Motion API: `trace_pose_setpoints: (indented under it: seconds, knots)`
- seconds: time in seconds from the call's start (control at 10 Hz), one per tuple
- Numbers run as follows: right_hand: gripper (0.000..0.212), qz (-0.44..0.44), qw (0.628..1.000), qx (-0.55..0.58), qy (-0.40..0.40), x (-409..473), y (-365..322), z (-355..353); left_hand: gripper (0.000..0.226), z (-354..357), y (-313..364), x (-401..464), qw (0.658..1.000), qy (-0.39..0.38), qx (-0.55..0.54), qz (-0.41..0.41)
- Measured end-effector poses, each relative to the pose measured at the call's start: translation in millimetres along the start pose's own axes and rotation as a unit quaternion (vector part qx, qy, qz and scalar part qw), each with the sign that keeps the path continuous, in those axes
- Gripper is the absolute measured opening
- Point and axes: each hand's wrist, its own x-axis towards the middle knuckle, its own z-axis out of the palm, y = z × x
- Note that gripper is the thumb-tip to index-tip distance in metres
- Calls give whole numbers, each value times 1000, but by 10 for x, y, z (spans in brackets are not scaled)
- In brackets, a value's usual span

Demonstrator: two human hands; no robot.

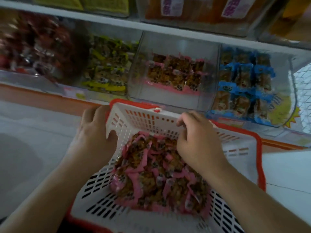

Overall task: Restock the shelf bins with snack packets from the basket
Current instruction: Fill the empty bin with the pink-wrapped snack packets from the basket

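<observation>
Red-packet bin: a clear plastic shelf bin (33, 52) at the shelf's left end, heaped with blurred dark red packets
Green-packet bin: a clear bin (107, 68) just right of it, full of yellow-green edged snack packets
Left hand: the left hand (94, 130) grips the far left corner of the basket, fingers curled over the rim, thumb against the outer wall
Basket: a white slotted plastic basket with a red rim (151, 118), held tilted below the shelf's front edge, its far wall just beside the pink-packet bin
Snack packets: a pile of pink-edged brown snack packets (156, 179) lies in the basket's middle
Pink-packet bin: a clear bin (175, 96), partly filled with matching pink-edged packets at its back
Right hand: the right hand (196, 142) reaches into the basket, fingers bent onto the far end of the pile; whether it clamps a packet cannot be told
Blue-packet bin: a clear bin (284, 101) at the shelf's right end, holding blue-edged packets
</observation>
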Motion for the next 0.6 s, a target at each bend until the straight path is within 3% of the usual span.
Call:
trace_pose_setpoints:
  seconds: [0.1,0.2,0.3,0.4,0.5,0.6]
  knots:
    - [29,-13,993,-16,-117,-52,-132,386,63,48,-142,36,984,-138,4,-112]
    - [38,-13,980,-39,-196,-147,-176,777,26,5,-143,130,983,-149,-3,-107]
    - [41,-13,970,-33,-242,-188,-300,1105,23,-40,-156,254,986,-139,45,-84]
    - [58,-57,945,-103,-304,-80,-467,1487,7,-134,-113,277,985,-153,40,-73]
    - [51,-52,925,-176,-332,68,-539,1811,9,-172,-159,348,983,-158,55,-74]
    - [51,-23,935,-168,-311,132,-650,1798,6,-204,-151,377,985,-152,17,-80]
